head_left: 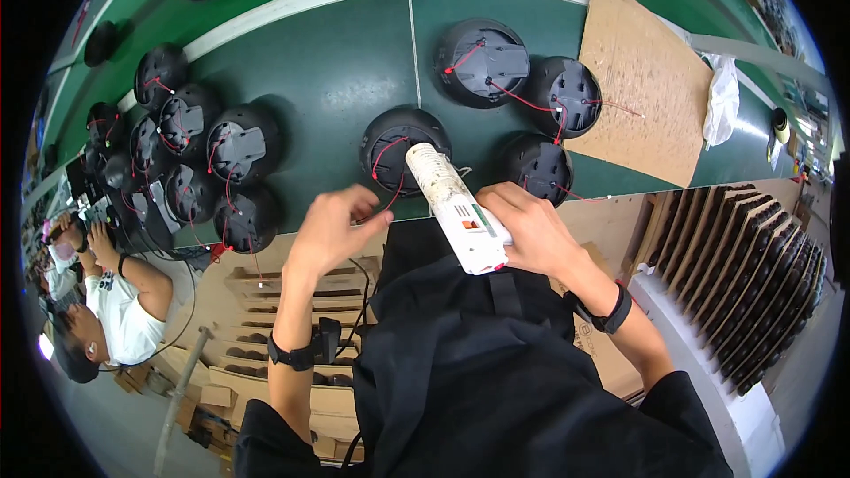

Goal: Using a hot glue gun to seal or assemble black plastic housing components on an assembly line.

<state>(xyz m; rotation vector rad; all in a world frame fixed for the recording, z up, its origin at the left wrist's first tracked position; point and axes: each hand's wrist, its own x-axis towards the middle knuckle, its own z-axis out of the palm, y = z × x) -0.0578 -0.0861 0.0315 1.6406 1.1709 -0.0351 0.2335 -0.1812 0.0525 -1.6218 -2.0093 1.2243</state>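
Observation:
A round black plastic housing (379, 135) with thin red wires lies near the table's front edge, in front of me. My left hand (335, 227) is just left of and below it, fingers bent and thumb apart from them. One red wire (396, 193) hangs from the housing down to the thumb tip; I see no grip on it. My right hand (524, 223) is closed round a white gun-shaped tool (449, 201) with a stained round barrel and an orange switch. The barrel slants up and left, its end over the housing, hiding part of it. The tool's grip is hidden by my hand.
More black housings (242, 143) with red wires crowd the left of the green table (341, 62); several others (482, 62) sit right of centre, beside a cardboard sheet (642, 80). A white plastic bag (722, 102) lies farther right. Another person (124, 301) works at the left.

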